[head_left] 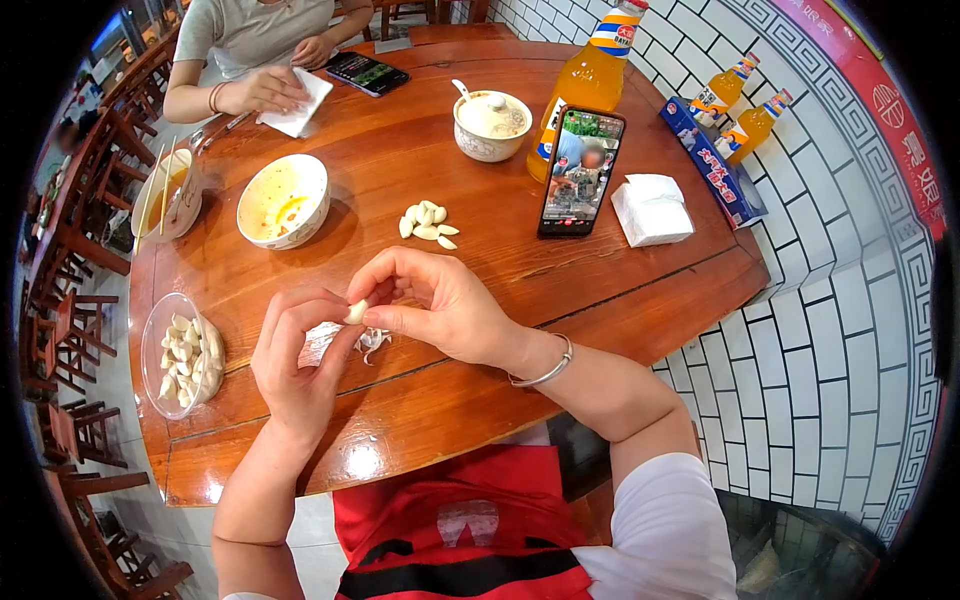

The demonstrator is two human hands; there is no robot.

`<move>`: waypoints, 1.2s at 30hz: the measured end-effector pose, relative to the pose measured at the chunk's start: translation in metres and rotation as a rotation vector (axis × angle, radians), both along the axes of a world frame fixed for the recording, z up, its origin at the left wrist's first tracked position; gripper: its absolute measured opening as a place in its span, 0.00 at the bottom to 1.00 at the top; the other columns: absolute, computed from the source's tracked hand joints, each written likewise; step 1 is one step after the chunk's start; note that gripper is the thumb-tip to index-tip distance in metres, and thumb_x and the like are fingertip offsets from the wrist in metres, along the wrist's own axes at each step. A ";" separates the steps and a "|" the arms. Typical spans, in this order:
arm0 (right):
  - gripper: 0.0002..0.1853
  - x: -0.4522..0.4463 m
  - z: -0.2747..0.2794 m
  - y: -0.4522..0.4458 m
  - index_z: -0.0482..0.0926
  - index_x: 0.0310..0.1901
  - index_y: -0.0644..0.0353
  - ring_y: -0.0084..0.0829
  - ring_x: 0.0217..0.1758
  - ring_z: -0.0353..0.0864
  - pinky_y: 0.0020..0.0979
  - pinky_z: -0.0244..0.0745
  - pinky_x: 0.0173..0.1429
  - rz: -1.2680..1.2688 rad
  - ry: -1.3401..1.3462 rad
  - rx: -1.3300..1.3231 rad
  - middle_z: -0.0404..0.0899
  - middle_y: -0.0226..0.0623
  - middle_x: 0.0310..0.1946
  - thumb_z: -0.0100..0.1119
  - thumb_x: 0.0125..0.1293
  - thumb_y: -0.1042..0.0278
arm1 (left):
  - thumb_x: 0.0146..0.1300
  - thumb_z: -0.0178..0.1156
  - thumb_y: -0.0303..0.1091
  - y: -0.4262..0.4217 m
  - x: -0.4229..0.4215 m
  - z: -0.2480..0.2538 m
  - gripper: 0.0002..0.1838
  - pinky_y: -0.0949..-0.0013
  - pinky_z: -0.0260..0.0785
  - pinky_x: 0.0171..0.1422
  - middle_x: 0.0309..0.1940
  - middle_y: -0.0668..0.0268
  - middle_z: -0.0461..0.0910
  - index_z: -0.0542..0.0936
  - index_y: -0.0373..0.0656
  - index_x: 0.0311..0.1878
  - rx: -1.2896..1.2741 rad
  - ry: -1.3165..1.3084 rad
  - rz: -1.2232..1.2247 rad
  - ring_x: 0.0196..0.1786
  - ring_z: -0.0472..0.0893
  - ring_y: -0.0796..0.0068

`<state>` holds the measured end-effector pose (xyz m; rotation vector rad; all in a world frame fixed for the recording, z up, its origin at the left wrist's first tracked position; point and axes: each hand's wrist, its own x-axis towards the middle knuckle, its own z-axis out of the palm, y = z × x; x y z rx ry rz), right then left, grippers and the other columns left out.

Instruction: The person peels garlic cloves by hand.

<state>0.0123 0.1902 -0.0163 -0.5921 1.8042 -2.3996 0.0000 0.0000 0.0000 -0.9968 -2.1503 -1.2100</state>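
A pale garlic clove (356, 312) is pinched between the fingertips of my left hand (298, 350) and my right hand (440, 305), above the wooden table (450, 400). Under my hands lie papery garlic skins (372, 344). Just beyond my right hand sits a small pile of peeled garlic cloves (425, 222). To the left of my left hand stands a clear plastic tub (153, 372) holding many garlic cloves (186, 360). Both hands are closed at the fingertips around the one clove.
Used bowls (284, 203) (168, 196) stand at the left, a lidded-looking white bowl (491, 126) farther back. A propped phone (582, 172), large orange bottle (585, 85) and tissue pack (652, 210) are at the right. Across the table a person's hand (275, 90) holds a white tissue (305, 105).
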 end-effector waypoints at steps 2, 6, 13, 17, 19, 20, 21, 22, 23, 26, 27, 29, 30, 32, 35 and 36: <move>0.11 -0.001 -0.001 0.002 0.77 0.51 0.64 0.20 0.51 0.79 0.25 0.76 0.58 0.032 -0.006 0.029 0.80 0.31 0.47 0.62 0.69 0.78 | 0.47 0.73 0.15 0.000 0.000 0.000 0.17 0.66 0.76 0.46 0.38 0.58 0.82 0.80 0.37 0.40 -0.003 0.002 0.000 0.43 0.83 0.62; 0.10 0.002 0.000 0.001 0.78 0.49 0.64 0.19 0.48 0.79 0.24 0.76 0.55 0.015 -0.010 0.018 0.81 0.30 0.44 0.63 0.68 0.76 | 0.47 0.74 0.16 0.001 0.002 -0.001 0.17 0.66 0.76 0.45 0.38 0.58 0.82 0.79 0.37 0.39 0.003 -0.005 0.004 0.42 0.83 0.62; 0.11 0.001 0.000 0.002 0.77 0.51 0.63 0.19 0.49 0.79 0.24 0.77 0.55 0.034 -0.024 0.030 0.81 0.31 0.46 0.63 0.68 0.77 | 0.47 0.74 0.17 0.000 0.000 -0.003 0.16 0.66 0.76 0.45 0.37 0.59 0.83 0.79 0.39 0.38 0.011 0.002 0.010 0.42 0.83 0.62; 0.11 0.000 -0.001 0.001 0.77 0.51 0.63 0.19 0.49 0.79 0.24 0.77 0.55 0.034 -0.031 0.039 0.81 0.30 0.46 0.64 0.68 0.77 | 0.47 0.74 0.17 -0.001 0.000 -0.003 0.16 0.66 0.76 0.45 0.37 0.59 0.83 0.79 0.39 0.38 0.006 -0.009 0.019 0.41 0.84 0.63; 0.11 0.000 -0.001 0.001 0.77 0.50 0.63 0.19 0.49 0.79 0.24 0.77 0.55 0.030 -0.029 0.039 0.81 0.30 0.46 0.64 0.68 0.77 | 0.47 0.75 0.17 -0.001 0.000 -0.004 0.16 0.66 0.76 0.44 0.37 0.59 0.83 0.79 0.39 0.38 0.006 -0.010 0.025 0.41 0.84 0.63; 0.11 0.000 -0.001 0.001 0.77 0.50 0.63 0.19 0.49 0.79 0.24 0.77 0.55 0.028 -0.028 0.040 0.81 0.30 0.46 0.64 0.68 0.77 | 0.47 0.75 0.18 -0.001 0.000 -0.004 0.16 0.67 0.76 0.44 0.37 0.59 0.83 0.79 0.39 0.37 0.006 -0.011 0.027 0.41 0.84 0.63; 0.11 0.000 0.000 0.001 0.77 0.50 0.63 0.19 0.49 0.80 0.24 0.77 0.55 0.029 -0.032 0.039 0.81 0.30 0.46 0.64 0.68 0.76 | 0.47 0.75 0.18 -0.001 0.000 -0.004 0.16 0.67 0.76 0.44 0.37 0.59 0.83 0.79 0.39 0.37 0.007 -0.009 0.027 0.41 0.84 0.63; 0.11 0.000 0.000 0.001 0.77 0.50 0.63 0.19 0.49 0.80 0.24 0.77 0.55 0.030 -0.035 0.039 0.81 0.30 0.45 0.64 0.68 0.76 | 0.47 0.75 0.18 0.000 0.001 -0.003 0.16 0.67 0.76 0.44 0.37 0.59 0.83 0.79 0.40 0.37 0.008 -0.008 0.026 0.41 0.84 0.63; 0.11 0.000 0.000 0.001 0.77 0.50 0.63 0.19 0.49 0.80 0.24 0.77 0.55 0.031 -0.038 0.039 0.82 0.30 0.45 0.64 0.69 0.76 | 0.47 0.75 0.18 0.000 0.001 -0.002 0.16 0.66 0.76 0.44 0.37 0.59 0.83 0.79 0.40 0.37 0.009 -0.007 0.025 0.41 0.84 0.63; 0.10 -0.001 -0.001 0.001 0.77 0.50 0.63 0.19 0.49 0.80 0.24 0.77 0.55 0.030 -0.040 0.037 0.82 0.30 0.45 0.64 0.69 0.76 | 0.47 0.75 0.18 0.000 0.001 -0.002 0.16 0.67 0.76 0.44 0.37 0.60 0.83 0.79 0.40 0.37 0.009 -0.006 0.029 0.41 0.84 0.63; 0.10 -0.001 -0.001 0.001 0.77 0.50 0.63 0.19 0.49 0.80 0.24 0.77 0.55 0.029 -0.037 0.040 0.82 0.30 0.45 0.64 0.69 0.75 | 0.47 0.75 0.18 0.000 0.001 -0.002 0.16 0.67 0.76 0.44 0.37 0.60 0.83 0.79 0.40 0.37 0.008 -0.006 0.030 0.41 0.84 0.63; 0.10 -0.001 -0.001 0.001 0.77 0.50 0.63 0.19 0.49 0.80 0.24 0.77 0.55 0.027 -0.031 0.047 0.82 0.31 0.45 0.64 0.69 0.75 | 0.47 0.75 0.18 0.000 0.000 -0.003 0.16 0.67 0.75 0.44 0.37 0.60 0.84 0.79 0.40 0.36 0.005 -0.006 0.031 0.41 0.84 0.63; 0.11 -0.001 -0.001 0.001 0.77 0.50 0.63 0.19 0.49 0.80 0.24 0.77 0.55 0.028 -0.029 0.041 0.82 0.31 0.45 0.64 0.69 0.75 | 0.47 0.75 0.18 0.000 0.000 -0.003 0.16 0.67 0.75 0.44 0.37 0.60 0.84 0.79 0.40 0.36 0.004 -0.006 0.032 0.41 0.84 0.63; 0.11 -0.001 -0.003 0.001 0.77 0.50 0.63 0.20 0.50 0.80 0.25 0.77 0.56 0.029 -0.022 0.030 0.82 0.31 0.45 0.64 0.69 0.75 | 0.47 0.75 0.18 -0.001 0.000 -0.004 0.16 0.67 0.75 0.44 0.37 0.60 0.84 0.79 0.40 0.36 0.002 -0.006 0.035 0.41 0.84 0.63; 0.11 -0.001 -0.003 0.000 0.77 0.50 0.63 0.20 0.50 0.80 0.25 0.77 0.56 0.031 -0.023 0.019 0.82 0.31 0.46 0.64 0.69 0.74 | 0.47 0.75 0.18 0.000 0.000 -0.004 0.16 0.67 0.75 0.43 0.36 0.60 0.83 0.79 0.40 0.36 0.005 -0.004 0.037 0.40 0.84 0.63; 0.11 -0.001 -0.003 0.000 0.77 0.50 0.63 0.20 0.50 0.80 0.25 0.77 0.56 0.032 -0.027 0.015 0.82 0.31 0.46 0.64 0.69 0.74 | 0.47 0.75 0.18 0.000 0.000 -0.004 0.16 0.67 0.75 0.43 0.36 0.60 0.83 0.79 0.40 0.36 0.006 -0.005 0.036 0.40 0.83 0.63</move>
